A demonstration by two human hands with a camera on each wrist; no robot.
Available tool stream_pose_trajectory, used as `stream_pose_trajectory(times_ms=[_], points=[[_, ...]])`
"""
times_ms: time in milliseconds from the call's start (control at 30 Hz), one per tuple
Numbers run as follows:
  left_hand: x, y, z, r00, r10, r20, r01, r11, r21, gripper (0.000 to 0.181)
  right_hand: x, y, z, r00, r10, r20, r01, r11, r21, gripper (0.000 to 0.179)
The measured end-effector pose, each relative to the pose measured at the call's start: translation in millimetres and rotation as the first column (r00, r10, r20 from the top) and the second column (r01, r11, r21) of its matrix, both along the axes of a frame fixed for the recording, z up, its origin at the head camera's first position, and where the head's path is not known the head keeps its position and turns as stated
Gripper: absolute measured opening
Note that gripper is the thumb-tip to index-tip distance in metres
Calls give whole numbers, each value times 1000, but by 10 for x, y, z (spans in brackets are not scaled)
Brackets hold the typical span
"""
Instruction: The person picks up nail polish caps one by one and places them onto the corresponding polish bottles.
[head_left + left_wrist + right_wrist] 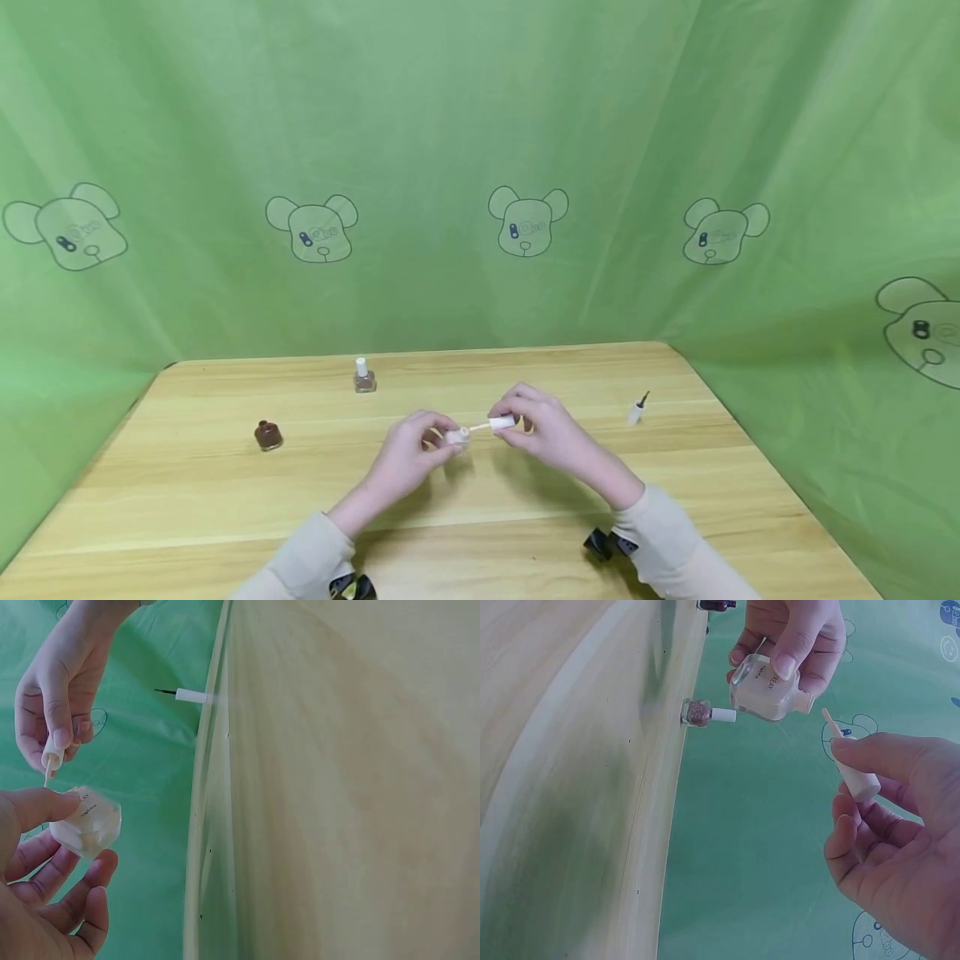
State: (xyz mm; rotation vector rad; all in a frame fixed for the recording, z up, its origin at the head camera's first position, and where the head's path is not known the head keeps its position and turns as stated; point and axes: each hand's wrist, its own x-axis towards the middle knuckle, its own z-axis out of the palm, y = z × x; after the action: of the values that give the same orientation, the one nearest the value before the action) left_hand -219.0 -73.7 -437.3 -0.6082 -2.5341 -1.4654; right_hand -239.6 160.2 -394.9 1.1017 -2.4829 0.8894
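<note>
My left hand (408,454) pinches a small faceted nail polish bottle (769,691), pale white with dark print, between thumb and fingers. Its neck is uncapped and tilts toward my right hand (543,429). That hand pinches a white nail polish cap (859,778) whose brush (830,720) points at the bottle's mouth. In the right wrist view the brush tip is apart from the neck, outside the bottle. Both hands are above the middle of the wooden table (450,550).
At the left stands an uncapped dark red polish bottle (267,435). A capped glittery pinkish bottle (364,379) is near the back edge. On the right, a white cap (637,411) stands with its dark brush upward. Green curtains (420,125) surround the table's back and sides.
</note>
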Motion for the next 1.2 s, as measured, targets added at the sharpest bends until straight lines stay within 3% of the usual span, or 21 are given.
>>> stream_pose_trajectory(times_ms=[900,1200], points=[[30,43,12,999,-31,-37,29,998,-52,23,68,-48,-10,996,49,-71,-44,997,70,19],[68,60,34,999,-37,-23,35,997,-67,24,95,-59,-49,993,62,-98,-53,994,95,21]])
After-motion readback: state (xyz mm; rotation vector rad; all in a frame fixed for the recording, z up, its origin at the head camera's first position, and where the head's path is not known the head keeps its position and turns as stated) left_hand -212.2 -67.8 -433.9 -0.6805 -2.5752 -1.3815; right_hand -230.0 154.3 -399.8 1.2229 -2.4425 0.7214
